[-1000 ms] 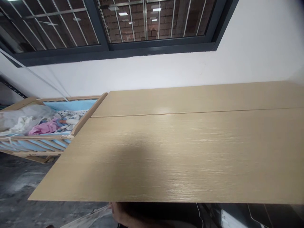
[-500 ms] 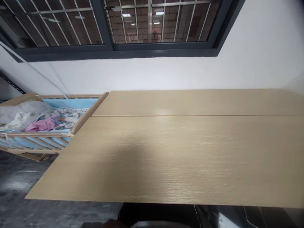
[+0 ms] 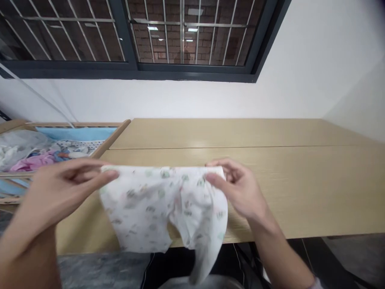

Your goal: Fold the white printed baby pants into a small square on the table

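Note:
A small pair of white baby pants (image 3: 144,204) with a faint green and brown print hangs stretched between my hands, above the front part of the wooden table. My left hand (image 3: 75,180) pinches the left end of the waistband, thumb on the near side. At the right end, my right hand (image 3: 233,184) grips the same band between thumb and fingers. Both legs of the pants droop toward me past the table's front edge, and the right one is blurred and curls at its tip.
The light wood table (image 3: 294,180) runs along a white wall under a barred window (image 3: 186,40). To the left stands a wooden crib (image 3: 111,138) with blue lining, holding a heap of clothes (image 3: 33,160) and a clear plastic bag (image 3: 24,140).
Both my hands have come up into view with the baby pants stretched between them over the table. The view has shifted a little to the right.

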### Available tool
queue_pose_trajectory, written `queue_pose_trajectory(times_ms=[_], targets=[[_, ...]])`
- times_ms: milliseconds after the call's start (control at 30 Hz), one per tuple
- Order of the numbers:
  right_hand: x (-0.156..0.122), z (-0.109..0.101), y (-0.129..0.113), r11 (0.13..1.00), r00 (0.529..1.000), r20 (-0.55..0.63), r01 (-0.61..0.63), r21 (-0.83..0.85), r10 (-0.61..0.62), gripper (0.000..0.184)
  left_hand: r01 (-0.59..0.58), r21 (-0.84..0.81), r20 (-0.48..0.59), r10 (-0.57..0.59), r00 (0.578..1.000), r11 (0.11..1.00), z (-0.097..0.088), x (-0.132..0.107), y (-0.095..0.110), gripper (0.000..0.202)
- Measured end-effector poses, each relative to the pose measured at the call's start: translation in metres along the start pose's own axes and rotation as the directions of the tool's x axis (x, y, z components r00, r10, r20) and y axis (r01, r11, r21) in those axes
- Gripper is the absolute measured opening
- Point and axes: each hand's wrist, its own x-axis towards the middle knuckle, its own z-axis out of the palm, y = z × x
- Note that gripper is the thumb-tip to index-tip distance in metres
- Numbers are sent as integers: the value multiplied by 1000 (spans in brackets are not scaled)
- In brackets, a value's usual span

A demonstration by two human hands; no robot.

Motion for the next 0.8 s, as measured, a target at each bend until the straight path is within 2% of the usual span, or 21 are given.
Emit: queue_pose_trajectory(times_ms=[100,200,267,367,467,533,633,733,800], targets=[[54,-30,14,987,997,53,-38,-156,47,27,-164,-162,139,187,973,973,41,50,40,62],[107,-48,58,947,989,50,-117,-299,139,29,-224,-174,330,271,904,959,93,91,52,40],[135,-52,91,888,984,-2,-164,-429,180,32,-207,-127,389,241,889,970,131,110,49,28],[165,-50,133,781,973,-40,-205,-591,226,27,-150,-23,421,146,895,988,181,127,43,21],[182,-43,162,727,965,-71,-237,-644,253,21,-95,62,433,59,899,994,214,133,43,26],[188,-40,174,693,960,-88,-255,-674,267,20,-84,94,439,34,898,992,225,131,46,33],[193,-39,183,647,952,-100,-272,-712,291,23,-105,112,433,47,900,988,226,123,55,33],[196,-43,181,619,947,-102,-278,-735,304,29,-174,94,389,124,913,980,210,99,72,31],[197,-47,178,608,946,-97,-276,-744,311,28,-253,47,375,218,901,966,194,68,87,32]])
